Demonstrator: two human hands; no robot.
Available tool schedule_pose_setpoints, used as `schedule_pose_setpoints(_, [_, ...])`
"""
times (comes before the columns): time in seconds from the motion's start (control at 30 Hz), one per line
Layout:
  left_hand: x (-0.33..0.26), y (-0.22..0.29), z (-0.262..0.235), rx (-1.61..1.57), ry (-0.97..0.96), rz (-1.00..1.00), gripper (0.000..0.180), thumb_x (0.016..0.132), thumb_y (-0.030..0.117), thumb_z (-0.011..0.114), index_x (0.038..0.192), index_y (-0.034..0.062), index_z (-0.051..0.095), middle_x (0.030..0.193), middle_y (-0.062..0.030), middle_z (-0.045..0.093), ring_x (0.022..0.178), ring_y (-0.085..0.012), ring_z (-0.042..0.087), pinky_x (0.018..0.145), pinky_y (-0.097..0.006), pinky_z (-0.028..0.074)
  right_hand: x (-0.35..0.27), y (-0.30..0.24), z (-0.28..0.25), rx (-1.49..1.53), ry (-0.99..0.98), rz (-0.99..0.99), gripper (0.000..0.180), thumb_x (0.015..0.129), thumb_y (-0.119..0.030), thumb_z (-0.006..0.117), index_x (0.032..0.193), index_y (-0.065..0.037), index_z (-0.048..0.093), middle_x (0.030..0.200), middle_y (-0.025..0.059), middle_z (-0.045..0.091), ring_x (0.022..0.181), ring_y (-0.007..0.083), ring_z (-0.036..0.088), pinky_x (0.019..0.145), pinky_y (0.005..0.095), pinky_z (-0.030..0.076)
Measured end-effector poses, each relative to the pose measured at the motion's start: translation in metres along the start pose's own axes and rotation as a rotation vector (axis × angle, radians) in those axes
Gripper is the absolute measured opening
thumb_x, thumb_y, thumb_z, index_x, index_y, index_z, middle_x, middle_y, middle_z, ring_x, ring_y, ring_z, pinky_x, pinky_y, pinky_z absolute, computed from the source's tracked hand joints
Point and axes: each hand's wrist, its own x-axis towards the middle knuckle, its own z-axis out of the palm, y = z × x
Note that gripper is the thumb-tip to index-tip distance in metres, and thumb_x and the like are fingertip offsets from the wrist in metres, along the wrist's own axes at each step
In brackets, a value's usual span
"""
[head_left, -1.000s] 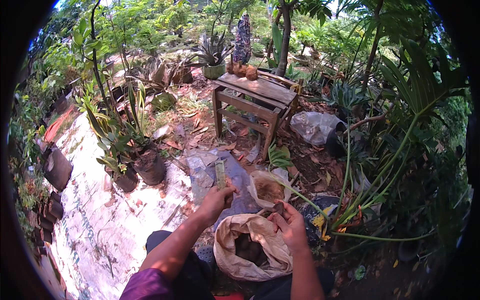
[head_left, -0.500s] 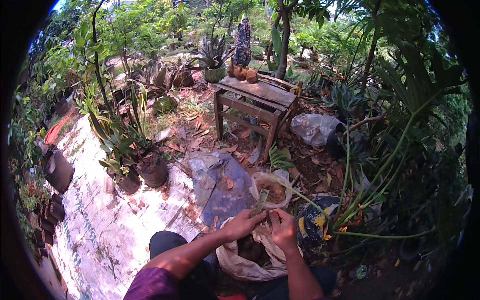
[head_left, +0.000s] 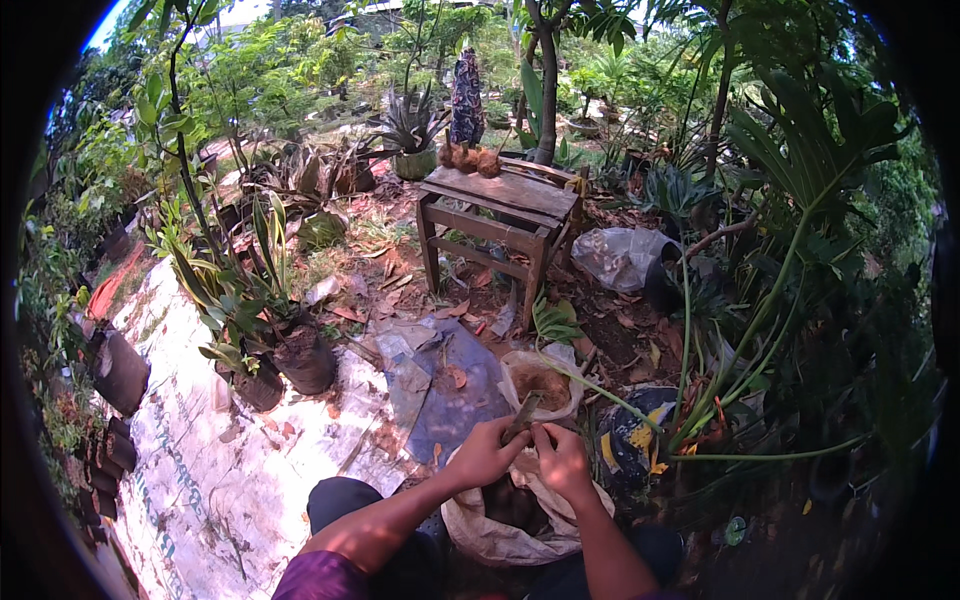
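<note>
Both my hands are close together above an open whitish sack (head_left: pixel 490 540), whose inside is dark. In my left hand (head_left: pixel 482 456), the fingers are closed on a narrow greenish strip (head_left: pixel 525 408) that sticks up past the fingertips. I cannot tell what it is made of. Right beside it, my right hand (head_left: pixel 564 462) is pinched, its fingertips near the strip's lower end; what they grip is hidden. Just beyond my hands stands a smaller pale bag (head_left: pixel 512 372) with brown, fibrous stuff (head_left: pixel 545 384) inside.
A wooden stool (head_left: pixel 500 194) ahead carries several brown fibrous balls (head_left: pixel 470 160). Potted plants (head_left: pixel 303 355) stand at the left on a pale sheet (head_left: pixel 220 470). A blue sheet (head_left: pixel 455 385) lies in the middle. Long leaf stalks (head_left: pixel 770 458) reach in from the right.
The strip has tilted and shows less of its face above my left fingers. My hands stay close together over the sack. The whole view has shifted slightly.
</note>
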Motion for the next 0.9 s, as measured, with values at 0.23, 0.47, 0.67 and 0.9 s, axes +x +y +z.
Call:
schedule_pose_setpoints(0.23, [0.003,-0.006,-0.002,0.067,0.023,0.067,0.038,0.100,0.032,0.062,0.108,-0.0049,0.068,0.079,-0.0124,0.068,0.074,-0.0137,0.063,0.068,-0.036,0.051,0.001,-0.013,-0.005,0.026,0.008,0.096,0.019,0.097,-0.011,0.057,0.108,0.000,0.069,0.086,0.0178,0.066,0.078,0.0347,0.066,0.066,0.0428,0.048])
schedule_pose_setpoints(0.47, [0.003,-0.005,-0.008,0.211,-0.083,-0.005,0.044,0.100,0.039,0.062,0.103,-0.0050,0.069,0.072,-0.0100,0.065,0.070,-0.0118,0.060,0.062,-0.035,0.050,-0.001,-0.005,0.006,-0.215,0.274,-0.267,0.019,0.098,-0.015,0.060,0.102,0.000,0.070,0.077,0.0140,0.065,0.071,0.0325,0.065,0.065,0.0411,0.049])
schedule_pose_setpoints(0.67, [0.004,-0.008,-0.008,-0.057,-0.133,0.014,0.040,0.094,0.033,0.065,0.096,-0.0071,0.067,0.073,-0.0229,0.063,0.066,-0.0259,0.059,0.067,-0.043,0.048,0.001,-0.002,0.005,0.898,-0.007,0.680,0.038,0.105,-0.035,0.056,0.088,-0.002,0.067,0.068,0.0034,0.057,0.058,0.0096,0.050,0.055,0.0285,0.040])
schedule_pose_setpoints(0.9, [0.003,-0.002,-0.011,0.092,-0.075,0.105,0.035,0.089,0.027,0.067,0.098,-0.0067,0.068,0.074,-0.0251,0.062,0.065,-0.0317,0.060,0.067,-0.044,0.049,0.009,-0.012,-0.002,0.742,-0.051,0.757,0.043,0.103,-0.040,0.060,0.088,-0.002,0.069,0.063,0.0008,0.052,0.056,0.0087,0.048,0.055,0.0273,0.040])
